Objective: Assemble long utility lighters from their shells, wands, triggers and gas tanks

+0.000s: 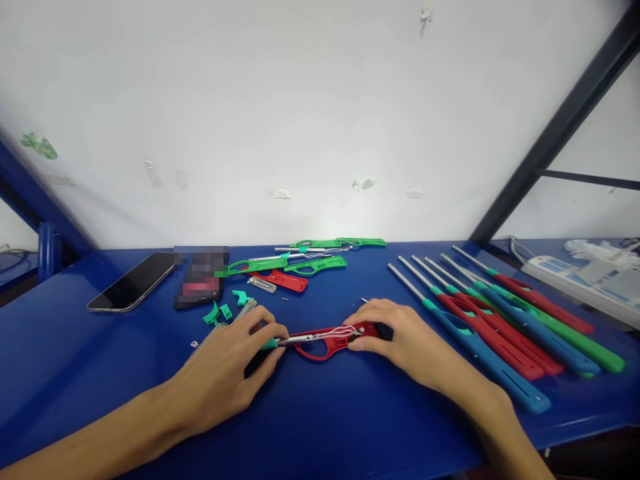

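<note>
In the middle of the blue table lies the red half-shell (pixel 327 345) of a long-nosed gas lighter, its open side up. White wires (pixel 340 331) run inside it from a metal tube (pixel 295 339) with a green collar (pixel 270 344). My left hand (pixel 233 357) is closed around the tube by that collar, thumb and fingers pinching. At the other end of the shell, my right hand (pixel 395 340) grips the red plastic between thumb and fingers. Its fingers hide part of that end. Green trigger pieces (pixel 212 313) and clear tubes (pixel 245 311) lie just beyond my left hand.
Several whole lighters, such as a blue one (pixel 493 360), lie side by side at the right. Green half-shells (pixel 320 265), a red one (pixel 285 280) and a clear part (pixel 262 285) are at the back. Two phones (pixel 134 281) lie left; a power strip (pixel 570 283) lies far right.
</note>
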`<state>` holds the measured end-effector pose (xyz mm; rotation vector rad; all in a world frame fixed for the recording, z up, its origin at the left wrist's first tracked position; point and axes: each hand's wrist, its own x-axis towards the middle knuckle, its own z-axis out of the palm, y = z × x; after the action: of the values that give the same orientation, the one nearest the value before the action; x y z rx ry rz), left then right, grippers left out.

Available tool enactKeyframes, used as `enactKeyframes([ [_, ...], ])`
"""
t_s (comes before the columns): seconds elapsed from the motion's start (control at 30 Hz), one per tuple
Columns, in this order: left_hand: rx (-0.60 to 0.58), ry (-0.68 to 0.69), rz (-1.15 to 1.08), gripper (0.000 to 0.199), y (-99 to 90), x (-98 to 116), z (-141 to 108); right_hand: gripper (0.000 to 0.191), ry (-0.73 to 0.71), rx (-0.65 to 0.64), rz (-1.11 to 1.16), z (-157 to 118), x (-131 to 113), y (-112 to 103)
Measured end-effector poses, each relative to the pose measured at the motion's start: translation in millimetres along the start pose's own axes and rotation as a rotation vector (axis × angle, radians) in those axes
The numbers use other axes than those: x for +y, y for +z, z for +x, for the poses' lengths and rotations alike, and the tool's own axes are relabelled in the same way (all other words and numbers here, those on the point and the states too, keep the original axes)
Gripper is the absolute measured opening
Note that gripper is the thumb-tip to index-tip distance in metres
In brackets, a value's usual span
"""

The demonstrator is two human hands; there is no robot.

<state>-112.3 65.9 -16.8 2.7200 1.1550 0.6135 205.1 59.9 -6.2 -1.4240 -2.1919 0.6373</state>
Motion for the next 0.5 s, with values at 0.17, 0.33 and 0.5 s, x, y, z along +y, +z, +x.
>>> enactKeyframes([
  [0.17, 0.052, 0.038, -0.007, 0.023, 1.9, -0.7, -0.1, 0.019, 0.031, -0.005, 0.03, 0.4, 0.8, -4.0],
  [0.33, 0.149, 0.076, -0.015, 0.023, 1.5, -0.3, -3.2, 0.018, 0.036, -0.001, 0.041, 1.2, -1.7, -3.3],
  [0.5, 0.167, 0.027, 0.053, 0.025, -0.2, -0.7, -4.3, 0.017, 0.027, 0.011, 0.047, 0.8, -1.1, -3.3],
])
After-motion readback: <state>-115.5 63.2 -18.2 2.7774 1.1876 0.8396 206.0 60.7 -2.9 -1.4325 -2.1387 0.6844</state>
